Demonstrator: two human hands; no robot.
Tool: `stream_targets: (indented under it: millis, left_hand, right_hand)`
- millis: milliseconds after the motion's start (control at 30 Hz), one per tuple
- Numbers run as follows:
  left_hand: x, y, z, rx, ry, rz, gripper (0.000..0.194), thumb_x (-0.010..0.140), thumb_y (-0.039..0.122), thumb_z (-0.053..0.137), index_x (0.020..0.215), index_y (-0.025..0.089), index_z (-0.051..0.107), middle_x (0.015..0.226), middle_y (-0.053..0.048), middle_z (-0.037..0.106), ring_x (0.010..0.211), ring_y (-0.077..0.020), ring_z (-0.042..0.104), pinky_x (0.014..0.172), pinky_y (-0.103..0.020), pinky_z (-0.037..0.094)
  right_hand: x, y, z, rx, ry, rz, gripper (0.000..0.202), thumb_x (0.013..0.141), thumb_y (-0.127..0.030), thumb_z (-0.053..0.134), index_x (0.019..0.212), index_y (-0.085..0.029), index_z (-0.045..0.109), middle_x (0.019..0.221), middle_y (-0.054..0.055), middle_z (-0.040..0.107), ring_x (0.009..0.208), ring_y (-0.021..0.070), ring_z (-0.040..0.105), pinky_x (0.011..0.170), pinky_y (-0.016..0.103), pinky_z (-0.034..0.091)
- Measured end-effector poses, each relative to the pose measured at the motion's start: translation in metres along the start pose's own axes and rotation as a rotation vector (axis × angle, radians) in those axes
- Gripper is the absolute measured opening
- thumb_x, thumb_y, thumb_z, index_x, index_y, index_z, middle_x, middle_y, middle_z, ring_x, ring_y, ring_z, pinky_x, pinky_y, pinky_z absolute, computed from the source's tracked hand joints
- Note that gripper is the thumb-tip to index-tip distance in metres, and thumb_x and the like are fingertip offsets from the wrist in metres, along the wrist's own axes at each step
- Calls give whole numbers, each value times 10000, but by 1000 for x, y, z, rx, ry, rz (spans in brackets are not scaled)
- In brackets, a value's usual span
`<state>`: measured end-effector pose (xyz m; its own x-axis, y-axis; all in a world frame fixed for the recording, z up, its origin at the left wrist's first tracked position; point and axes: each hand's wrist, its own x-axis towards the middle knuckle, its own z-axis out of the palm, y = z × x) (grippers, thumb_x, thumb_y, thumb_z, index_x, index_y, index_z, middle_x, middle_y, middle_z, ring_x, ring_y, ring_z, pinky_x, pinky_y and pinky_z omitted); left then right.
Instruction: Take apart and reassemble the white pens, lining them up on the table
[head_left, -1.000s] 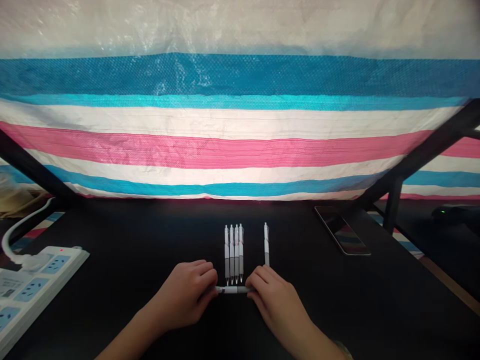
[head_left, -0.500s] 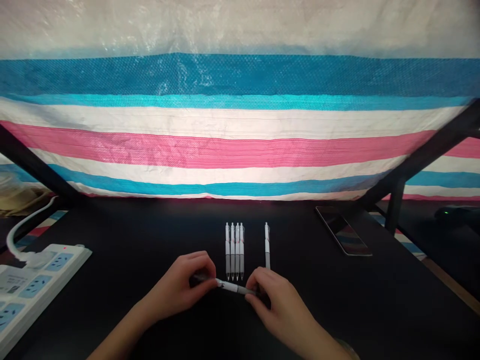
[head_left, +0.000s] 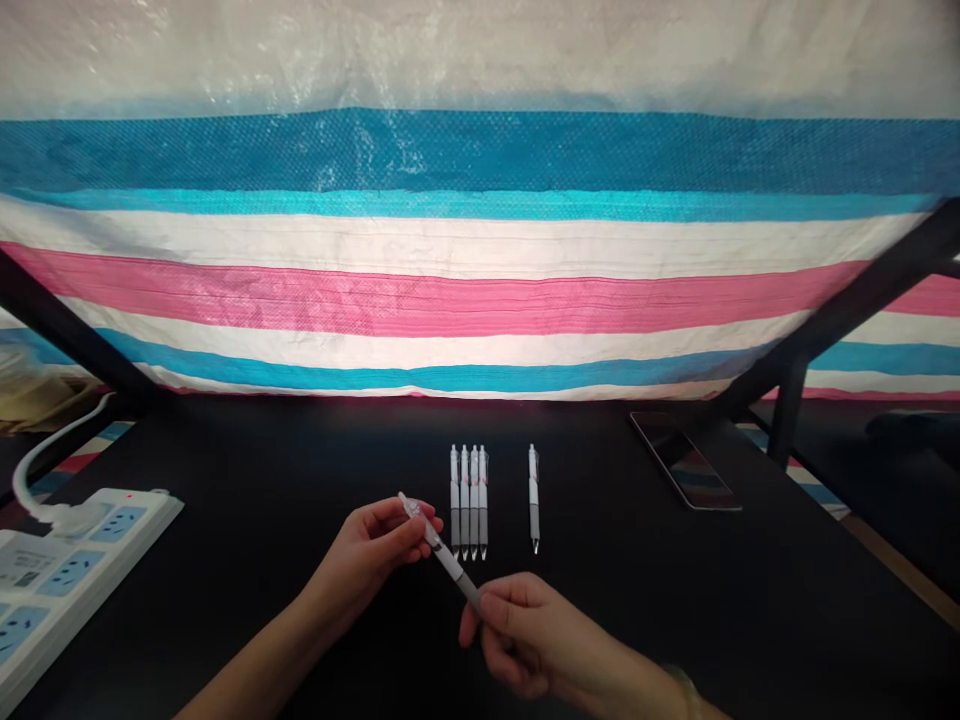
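Note:
A white pen with a grey grip (head_left: 448, 562) slants between my two hands above the black table. My left hand (head_left: 382, 540) pinches its upper, clip end between thumb and fingers. The fingers of my right hand (head_left: 525, 630) are closed on the grey lower end, hiding the tip. Just beyond, several matching pens (head_left: 469, 500) lie side by side in a tight row, tips toward me. To the right of that row, apart from it, lies a single pen (head_left: 534, 498) of the same kind.
A dark phone (head_left: 684, 460) lies at the back right of the black table (head_left: 315, 450). On the left is a white power strip (head_left: 82, 560) with a plugged-in cable. Behind the table hangs a striped sheet (head_left: 480, 305), with slanted black bars (head_left: 840, 300) at either side.
The held pen has turned from nearly level to a steeper slant, its clip end raised. My right hand has moved down and left, uncovering the single pen's tip.

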<state>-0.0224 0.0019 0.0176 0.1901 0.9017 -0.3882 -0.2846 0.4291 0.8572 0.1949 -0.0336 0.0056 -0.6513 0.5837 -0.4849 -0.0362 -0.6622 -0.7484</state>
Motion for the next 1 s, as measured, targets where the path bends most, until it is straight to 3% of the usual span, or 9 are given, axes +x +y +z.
stream_targets:
  millis: [133,300,367,500,600,733,833,1000]
  left_hand:
    - [-2,0,1,6,50,64,279,668,316,851,854,122,776,849,-107,760,599,-93,607,592,-176,512]
    - [-3,-4,3,-16,100,75,256,641,298,865,806,122,780,799,-96,758,586,-100,603,584,-181,509]
    - [-3,-6,2,-29,94,86,240,657,295,857,807,126,777,799,-87,754,606,-98,604,604,-177,509]
    - [-3,-7,2,-79,90,108,208,715,295,820,833,135,762,803,-67,732,635,-93,580,625,-177,496]
    - [-2,-8,1,-101,97,102,198,730,296,808,829,133,753,768,-57,711,645,-96,564,616,-177,480]
    - [-1,-10,0,-109,113,103,187,736,295,800,833,142,750,756,-47,698,643,-100,554,615,-185,469]
    - [-1,-9,2,-122,117,96,192,716,291,809,813,137,749,750,-48,693,629,-100,551,605,-193,462]
    - [-1,-9,6,-134,107,74,204,695,293,814,797,130,746,729,-49,688,594,-95,540,585,-199,447]
  right_hand:
    - [1,-2,3,-171,163,-131,413,866,-534,534,763,-144,625,409,-95,368,365,48,215,381,216,122]
    - [-2,-5,8,-554,427,-344,337,854,-452,575,719,-153,654,507,-68,363,494,78,308,472,237,213]
    - [-3,-5,8,-626,474,-387,294,854,-418,590,741,-158,667,518,-62,394,512,84,350,490,236,245]
    - [0,-2,5,-322,251,-197,439,884,-551,502,905,-139,651,538,-23,553,423,77,419,415,206,273]
    - [1,1,3,-65,130,-34,498,892,-592,459,852,-122,619,552,1,581,388,62,429,370,179,268]
    - [0,0,3,48,95,4,372,807,-504,657,869,-148,568,586,-20,590,426,60,473,372,150,322]
    - [-1,-1,4,87,18,19,409,824,-509,636,959,-126,594,670,24,640,505,93,565,376,148,386]
    - [-1,3,2,71,-17,17,350,787,-415,705,930,-110,612,742,67,688,566,124,631,410,165,441]
